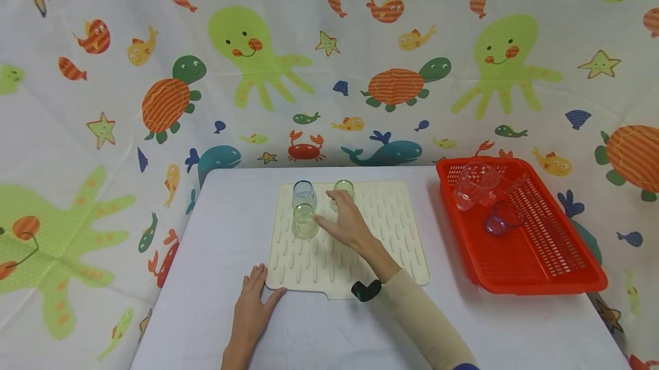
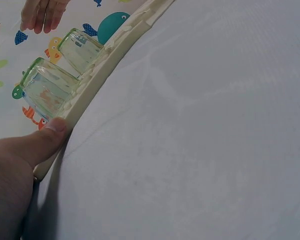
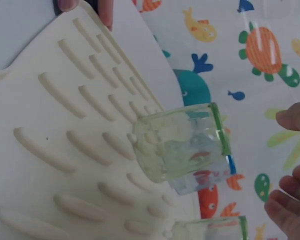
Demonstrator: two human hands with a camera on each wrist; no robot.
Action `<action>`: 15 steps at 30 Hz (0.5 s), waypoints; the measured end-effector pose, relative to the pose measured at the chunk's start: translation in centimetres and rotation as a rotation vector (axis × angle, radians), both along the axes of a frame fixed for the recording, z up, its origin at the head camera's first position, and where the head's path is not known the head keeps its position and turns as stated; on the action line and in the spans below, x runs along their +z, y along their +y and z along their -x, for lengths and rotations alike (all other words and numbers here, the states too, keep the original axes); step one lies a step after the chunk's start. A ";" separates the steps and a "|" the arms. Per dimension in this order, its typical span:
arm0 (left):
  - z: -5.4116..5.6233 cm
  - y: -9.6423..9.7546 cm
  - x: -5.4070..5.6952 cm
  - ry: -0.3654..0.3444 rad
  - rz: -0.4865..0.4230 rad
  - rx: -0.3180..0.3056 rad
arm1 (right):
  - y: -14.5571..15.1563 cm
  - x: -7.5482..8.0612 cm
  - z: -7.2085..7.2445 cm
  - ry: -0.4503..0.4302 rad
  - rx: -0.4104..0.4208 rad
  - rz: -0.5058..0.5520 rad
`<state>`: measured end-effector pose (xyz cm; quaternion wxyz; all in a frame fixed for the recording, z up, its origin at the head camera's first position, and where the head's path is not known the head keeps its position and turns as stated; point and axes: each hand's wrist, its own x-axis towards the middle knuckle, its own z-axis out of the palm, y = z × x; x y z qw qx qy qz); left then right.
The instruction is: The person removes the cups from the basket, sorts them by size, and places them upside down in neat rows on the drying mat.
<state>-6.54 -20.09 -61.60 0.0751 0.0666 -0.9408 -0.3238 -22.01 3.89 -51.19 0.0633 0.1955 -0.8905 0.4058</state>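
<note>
Since its fingers lie straight and its thumb rests on the near left corner of the ribbed mat (image 1: 386, 238), the left hand (image 1: 252, 304) seems placed to steady it, gripping nothing. The right hand (image 1: 350, 226) hangs over the mat, relaxed and holding nothing, apart from the glasses in the right wrist view. Rims up, a front green glass (image 1: 305, 224) and a blue glass (image 1: 305, 191) stand close together, with a back green glass (image 1: 350, 188) to their right; the ridges probably raise their bases. To the right, a red basket (image 1: 535, 287) holds a purple cup (image 1: 497, 226) and other see-through pieces. The right hand partly hides the back green glass from above.
</note>
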 end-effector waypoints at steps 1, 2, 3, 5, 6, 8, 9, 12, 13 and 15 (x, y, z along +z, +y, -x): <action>0.0 0.0 0.0 -0.009 -0.005 -0.001 | 0.2 0.1 0.0 0.012 0.000 0.001; 0.0 -0.1 0.0 -0.015 -0.006 -0.003 | 0.3 0.4 -0.1 0.022 0.001 0.007; 0.0 -0.1 0.0 -0.020 -0.007 -0.004 | 0.5 0.5 -0.1 0.034 0.002 0.007; 0.0 -0.1 0.1 -0.031 -0.008 -0.004 | 0.9 0.8 -0.2 0.046 0.000 0.010; 0.0 -0.1 0.1 -0.036 -0.009 -0.003 | 1.1 1.0 -0.2 0.048 -0.003 0.011; 0.0 -0.1 0.1 -0.042 -0.007 -0.002 | 1.5 1.3 -0.2 0.047 -0.008 0.014; 0.0 -0.1 0.1 -0.043 -0.007 -0.003 | 1.6 1.5 -0.2 0.045 -0.013 0.015; 0.0 -0.2 0.1 -0.049 -0.006 -0.004 | 2.1 2.0 -0.3 0.045 -0.028 0.029; 0.0 -0.1 0.2 -0.049 -0.006 -0.003 | 2.3 2.2 -0.4 0.049 -0.034 0.031; 0.0 -0.1 0.2 -0.044 -0.006 0.000 | 2.7 2.5 -0.5 0.056 -0.045 0.035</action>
